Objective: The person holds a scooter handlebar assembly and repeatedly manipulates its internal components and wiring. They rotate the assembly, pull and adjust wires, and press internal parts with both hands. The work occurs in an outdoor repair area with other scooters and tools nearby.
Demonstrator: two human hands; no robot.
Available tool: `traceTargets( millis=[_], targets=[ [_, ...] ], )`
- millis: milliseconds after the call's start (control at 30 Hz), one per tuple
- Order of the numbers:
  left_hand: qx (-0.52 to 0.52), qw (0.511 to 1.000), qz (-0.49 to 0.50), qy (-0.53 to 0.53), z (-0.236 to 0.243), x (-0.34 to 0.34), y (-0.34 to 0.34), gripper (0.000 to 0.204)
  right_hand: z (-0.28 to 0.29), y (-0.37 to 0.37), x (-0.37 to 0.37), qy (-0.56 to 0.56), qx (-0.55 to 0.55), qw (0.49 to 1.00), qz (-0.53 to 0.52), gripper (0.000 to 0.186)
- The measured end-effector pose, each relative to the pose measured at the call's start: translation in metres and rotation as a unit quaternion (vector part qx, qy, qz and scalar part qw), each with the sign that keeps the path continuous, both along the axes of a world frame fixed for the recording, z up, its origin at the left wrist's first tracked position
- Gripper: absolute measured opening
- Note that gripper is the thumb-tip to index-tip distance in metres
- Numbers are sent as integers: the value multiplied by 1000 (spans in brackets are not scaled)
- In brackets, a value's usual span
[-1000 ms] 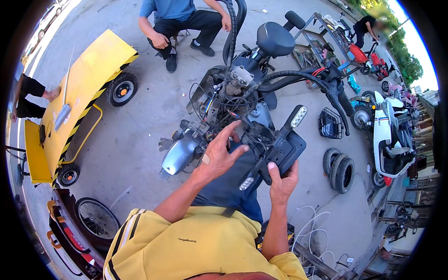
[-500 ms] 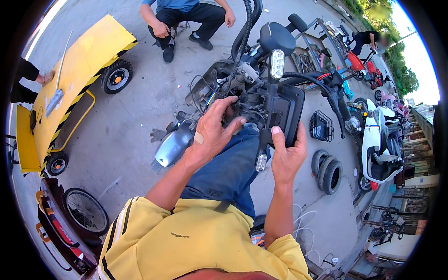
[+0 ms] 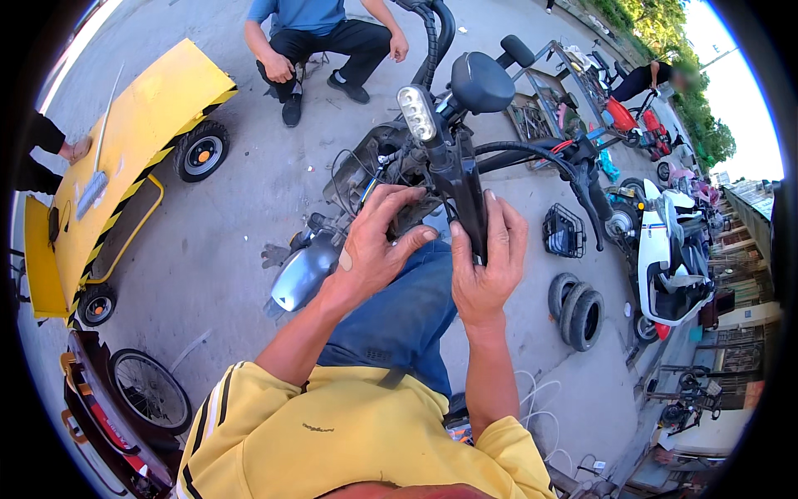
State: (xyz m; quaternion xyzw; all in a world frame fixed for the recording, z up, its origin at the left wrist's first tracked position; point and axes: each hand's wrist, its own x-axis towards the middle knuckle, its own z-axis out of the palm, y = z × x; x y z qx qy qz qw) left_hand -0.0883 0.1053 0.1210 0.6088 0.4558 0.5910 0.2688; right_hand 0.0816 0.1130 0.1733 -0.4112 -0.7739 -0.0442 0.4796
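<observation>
My right hand (image 3: 485, 264) grips a black headlight housing (image 3: 455, 170) with a white lamp (image 3: 417, 113) at its top, held upright in front of me. My left hand (image 3: 378, 241) has its fingers spread on the housing's left side, over the wiring of a stripped scooter's front end (image 3: 378, 162). A black handlebar (image 3: 540, 154) and a round black mirror (image 3: 482, 81) stand just behind the housing. The scooter's grey front mudguard (image 3: 303, 270) shows below my left wrist. My blue trouser leg (image 3: 403, 320) is under both hands.
A person in blue (image 3: 320, 37) squats beyond the scooter. A yellow ramp cart (image 3: 125, 158) stands at left, with another person's hand (image 3: 73, 150) on it. Stacked tyres (image 3: 578, 303) and a black basket (image 3: 564, 233) lie at right, beside a white scooter (image 3: 669, 258). A wheel (image 3: 150, 391) lies lower left.
The headlight housing has been lifted from lying low and tilted to standing upright. Both hands came up with it, and the left hand now rests on its side.
</observation>
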Motion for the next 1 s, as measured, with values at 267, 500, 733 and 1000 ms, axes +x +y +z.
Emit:
traceTargets(
  millis=[267,500,733,1000],
  targets=[
    [-133,937,-120,-299,0,-4,-13,66,-10,6,-22,-114,152,982,-10,40],
    [-205,899,-94,-375,9,-8,14,38,-15,29,-33,-141,119,983,-8,38],
    [-261,865,-82,-421,13,-20,43,37,-22,37,-22,-128,12,991,-42,68],
    [-277,852,-65,-440,11,-32,61,42,-33,28,6,5,-153,987,-53,72]
  ],
)
